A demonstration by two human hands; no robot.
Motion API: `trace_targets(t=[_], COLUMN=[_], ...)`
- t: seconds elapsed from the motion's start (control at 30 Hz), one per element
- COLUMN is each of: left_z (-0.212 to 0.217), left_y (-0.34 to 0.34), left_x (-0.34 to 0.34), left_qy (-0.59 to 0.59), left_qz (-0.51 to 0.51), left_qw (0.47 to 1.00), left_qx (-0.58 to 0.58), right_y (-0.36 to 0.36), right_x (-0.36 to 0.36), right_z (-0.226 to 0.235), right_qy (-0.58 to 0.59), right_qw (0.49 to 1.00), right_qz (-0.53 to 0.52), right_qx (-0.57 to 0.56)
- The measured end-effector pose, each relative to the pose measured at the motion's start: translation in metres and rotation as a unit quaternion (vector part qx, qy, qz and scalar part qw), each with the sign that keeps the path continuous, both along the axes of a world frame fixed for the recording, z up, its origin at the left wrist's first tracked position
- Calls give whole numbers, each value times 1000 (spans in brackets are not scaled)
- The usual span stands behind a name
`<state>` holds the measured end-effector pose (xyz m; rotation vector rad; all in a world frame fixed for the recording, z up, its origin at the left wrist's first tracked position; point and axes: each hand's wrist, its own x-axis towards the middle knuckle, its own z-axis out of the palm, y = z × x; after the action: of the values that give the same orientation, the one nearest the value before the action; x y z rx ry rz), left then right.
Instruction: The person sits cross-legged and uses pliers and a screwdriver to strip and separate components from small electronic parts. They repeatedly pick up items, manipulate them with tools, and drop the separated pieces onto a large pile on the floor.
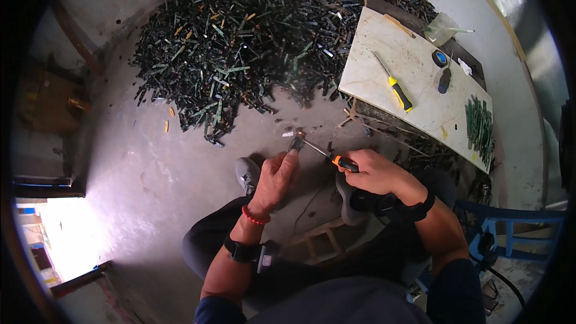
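My left hand (279,179) is closed, pinching a small dark strip-shaped part (296,143) upright between thumb and fingers. In my right hand (373,171) sits a screwdriver (344,163) with an orange and black handle, the fingers wrapped round it. Its metal shaft slants up and left, and the tip meets or nearly meets the upper end of the dark part; contact is too small to tell. Just beside that end, a small white scrap (288,134) lies on the floor.
A big heap of dark strip-shaped parts (240,54) spreads over the floor ahead. On the right, a pale board (414,66) carries a yellow and black screwdriver (398,91), a dark screwdriver (444,80), a tape roll (440,58) and a row of green strips (479,125). A blue stool (510,228) stands at lower right.
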<state>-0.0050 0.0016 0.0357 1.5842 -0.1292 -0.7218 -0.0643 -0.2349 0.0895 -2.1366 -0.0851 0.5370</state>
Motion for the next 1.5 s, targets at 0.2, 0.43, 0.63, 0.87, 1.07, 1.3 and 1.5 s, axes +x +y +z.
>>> trace_targets(t=[0.2, 0.43, 0.63, 0.87, 1.07, 1.3, 1.5], left_z=[-6, -11, 10, -12, -8, -12, -15], left_y=[3, 9, 14, 10, 8, 5, 6], left_x=[3, 0, 5, 2, 4, 4, 4], left_qy=[110, 364, 336, 162, 233, 235, 263], left_qz=[-8, 16, 7, 58, 76, 86, 89], left_qw=[988, 886, 866, 977, 959, 959, 947], left_qx=[-112, -286, -370, -128, -142, -133, -159], right_y=[1, 13, 8, 13, 13, 14, 13], right_x=[2, -4, -2, 3, 12, 11, 13], right_z=[-9, -34, -62, -25, -18, -8, -10], right_qy=[-15, -147, -67, 263, 171, 220, 245], right_qw=[999, 978, 989, 892, 984, 972, 962], right_qz=[-8, -18, -83, -175, -31, -47, -43], right_qx=[30, -149, -98, 324, 42, 68, 109])
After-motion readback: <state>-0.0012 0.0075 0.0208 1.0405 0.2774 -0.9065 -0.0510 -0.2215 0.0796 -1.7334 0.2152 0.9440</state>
